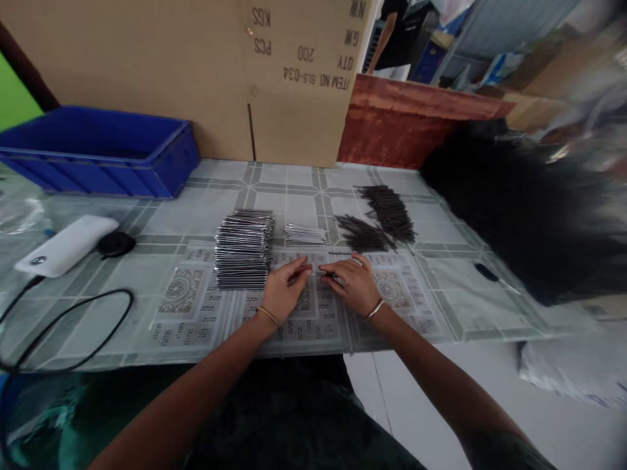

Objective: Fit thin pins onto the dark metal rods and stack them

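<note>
Over the printed sheets (313, 329), my left hand (284, 290) is closed in a pinch on a thin metal rod (316, 275). Facing it, my right hand (355, 284) pinches the other end, where a dark piece shows between the fingertips; its exact kind is too small to make out. To the left of my left hand lies a tall stack of shiny metal rods (243, 251). Just beyond my hands is a small row of thin silvery rods (306, 234). Two piles of thin dark brown sticks, a nearer pile (365, 234) and a farther pile (389, 212), lie beyond my right hand.
A blue plastic crate (161, 163) stands at the back left. Nearer are a white power bank (68, 245) with a black cable (125, 294) and a round black object (116, 244). Cardboard (215, 85) walls the back. A blurred black heap (529, 209) covers the right side.
</note>
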`<state>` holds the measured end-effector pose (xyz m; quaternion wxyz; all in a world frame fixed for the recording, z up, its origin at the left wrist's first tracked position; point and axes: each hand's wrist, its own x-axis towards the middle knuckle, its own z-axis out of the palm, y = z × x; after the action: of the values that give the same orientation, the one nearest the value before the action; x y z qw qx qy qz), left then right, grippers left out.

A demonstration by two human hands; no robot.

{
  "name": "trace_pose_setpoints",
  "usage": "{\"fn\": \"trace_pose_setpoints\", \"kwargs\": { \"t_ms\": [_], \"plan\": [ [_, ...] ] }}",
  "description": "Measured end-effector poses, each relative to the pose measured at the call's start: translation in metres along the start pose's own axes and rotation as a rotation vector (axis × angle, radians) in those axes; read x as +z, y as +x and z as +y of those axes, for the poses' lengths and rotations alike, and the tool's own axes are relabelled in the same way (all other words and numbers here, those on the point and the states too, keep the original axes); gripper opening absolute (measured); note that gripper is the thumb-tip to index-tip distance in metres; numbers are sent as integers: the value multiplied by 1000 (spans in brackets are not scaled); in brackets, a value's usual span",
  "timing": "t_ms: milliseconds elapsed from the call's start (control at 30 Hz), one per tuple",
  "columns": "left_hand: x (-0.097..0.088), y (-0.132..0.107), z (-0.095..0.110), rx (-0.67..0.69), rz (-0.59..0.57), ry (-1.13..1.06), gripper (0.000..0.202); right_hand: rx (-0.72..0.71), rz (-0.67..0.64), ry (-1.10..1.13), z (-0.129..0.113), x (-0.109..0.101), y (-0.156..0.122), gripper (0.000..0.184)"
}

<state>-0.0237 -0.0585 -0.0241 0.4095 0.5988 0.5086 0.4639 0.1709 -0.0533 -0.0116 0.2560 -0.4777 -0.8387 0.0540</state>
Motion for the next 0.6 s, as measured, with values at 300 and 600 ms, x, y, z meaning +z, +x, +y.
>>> {"fn": "trace_pose_setpoints", "kwargs": {
  "t_ms": [300, 600],
  "plan": [
    [-7, -24, 16, 20, 177, -176, 52, -102, -24, 32, -50, 14, 49, 18],
    [-111, 6, -10, 159, 513, 83, 67, -91, -53, 62, -116, 64, 134, 21]
  ]
}}
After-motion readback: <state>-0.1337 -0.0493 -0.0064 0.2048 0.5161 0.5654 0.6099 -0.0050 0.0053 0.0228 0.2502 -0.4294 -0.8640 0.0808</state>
